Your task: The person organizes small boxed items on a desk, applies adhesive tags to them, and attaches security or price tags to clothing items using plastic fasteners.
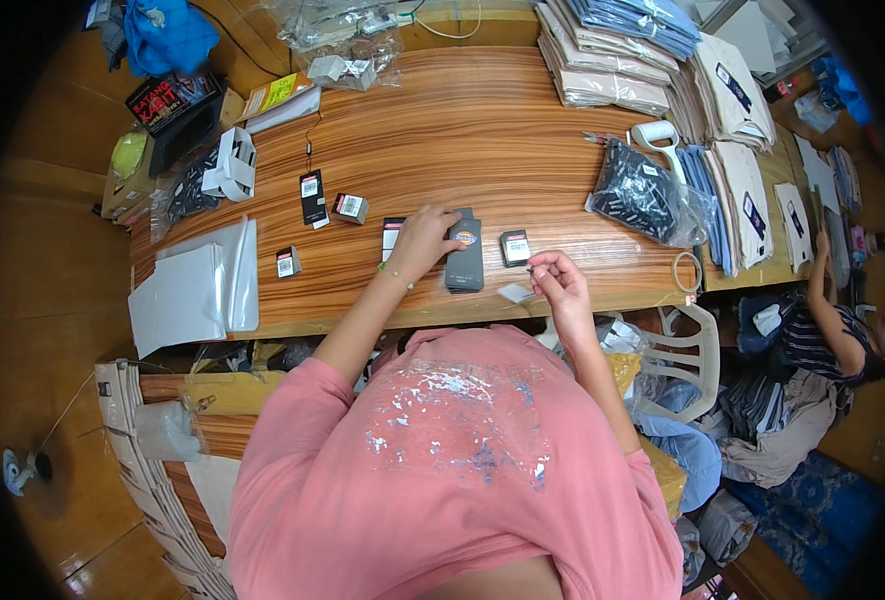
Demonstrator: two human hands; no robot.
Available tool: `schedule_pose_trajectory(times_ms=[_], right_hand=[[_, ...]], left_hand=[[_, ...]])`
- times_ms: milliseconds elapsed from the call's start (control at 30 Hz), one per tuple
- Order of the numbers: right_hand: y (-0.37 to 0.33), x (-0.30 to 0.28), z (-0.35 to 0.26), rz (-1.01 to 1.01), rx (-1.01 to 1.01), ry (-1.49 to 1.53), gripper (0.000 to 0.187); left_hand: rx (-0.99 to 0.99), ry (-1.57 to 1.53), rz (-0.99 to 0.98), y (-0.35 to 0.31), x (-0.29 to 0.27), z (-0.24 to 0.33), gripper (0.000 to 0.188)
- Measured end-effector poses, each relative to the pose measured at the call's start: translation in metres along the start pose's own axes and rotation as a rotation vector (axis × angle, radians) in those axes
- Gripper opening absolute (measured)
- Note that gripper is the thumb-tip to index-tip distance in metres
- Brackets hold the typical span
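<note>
Wooden tabletop with dark striped grain (442, 120), near edge. Left hand (424, 243) lies over a stack of dark grey, upright-oblong card tags (465, 268), thumb on the face, other fingers bent toward the top end. Cannot tell whether they grip it or merely press.

Right hand (560, 284): thumb and index finger brought together in a pinch, just beside a small squarish stack of black-and-white barcode labels (514, 249). A dark bit shows at the tips (too small to name, and I cannot tell if it is held).

Risks, as I judge them. The grey stack looks unevenly squared; a sideways push from the left thumb could fan it out or skid cards toward the edge. The barcode stack seems loose: a brush from the right knuckles might topple it and muddle its order. A flat, whitish slip (514, 293) lies nearest the edge, below the right hand; a sleeve or wrist could sweep it off.

Under the left hand, a black tag with a white label (392, 238) is partly covered (easy to drag along unnoticed). Farther left, a black hang tag with a thin cord (312, 197) could snag if the forearm swung that way.
</note>
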State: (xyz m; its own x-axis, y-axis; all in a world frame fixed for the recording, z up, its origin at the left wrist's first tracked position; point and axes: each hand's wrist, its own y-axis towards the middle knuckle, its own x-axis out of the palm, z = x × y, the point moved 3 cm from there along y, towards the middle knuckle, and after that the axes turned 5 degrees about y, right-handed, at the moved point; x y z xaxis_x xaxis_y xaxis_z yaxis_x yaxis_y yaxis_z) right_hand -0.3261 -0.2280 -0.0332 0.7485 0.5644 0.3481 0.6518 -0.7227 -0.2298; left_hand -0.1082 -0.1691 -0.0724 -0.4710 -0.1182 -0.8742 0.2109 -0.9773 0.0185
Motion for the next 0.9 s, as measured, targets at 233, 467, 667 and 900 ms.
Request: schedule_pose_trajectory(times_ms=[233, 467, 667, 900], right_hand=[[0.009, 0.005, 0.011, -0.008, -0.016, -0.011, 0.009], [0.010, 0.006, 0.019, -0.052, 0.079, -0.059, 0.019], [0.016, 0.007, 0.028, -0.099, 0.089, -0.024, 0.010], [0.016, 0.017, 0.029, -0.165, 0.142, -0.054, 0.008]], left_hand=[[0.007, -0.019, 0.153, -0.009, 0.007, -0.006, 0.038], [-0.017, -0.031, 0.112, -0.006, 0.008, -0.013, 0.035], [-0.104, -0.133, 0.262, -0.012, 0.007, -0.014, 0.024], [-0.157, -0.327, 0.190, -0.013, 0.008, -0.015, 0.027]])
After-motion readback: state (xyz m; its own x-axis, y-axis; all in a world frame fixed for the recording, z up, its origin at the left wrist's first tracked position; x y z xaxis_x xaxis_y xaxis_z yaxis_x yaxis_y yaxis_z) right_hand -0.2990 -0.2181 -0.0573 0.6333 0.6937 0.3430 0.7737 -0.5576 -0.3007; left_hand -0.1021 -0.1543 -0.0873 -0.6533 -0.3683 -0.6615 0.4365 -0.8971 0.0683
